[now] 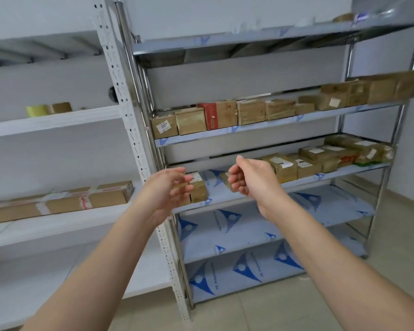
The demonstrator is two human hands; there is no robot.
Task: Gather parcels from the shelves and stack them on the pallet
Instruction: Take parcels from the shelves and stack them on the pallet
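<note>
Both hands out at the steel rack, nothing held yet.

My left hand [166, 187] and right hand [246, 179] hang loosely curled, fingers apart, flanking a small taped parcel [198, 189] at the left end of the third shelf [296, 181]. Looks light, stiff cardboard, slick tape; I'd clamp its two side faces. Short end faces me, long axis probably running back into the shelf.

Stockroom: parcel-laden metal shelving [268, 126]
</note>
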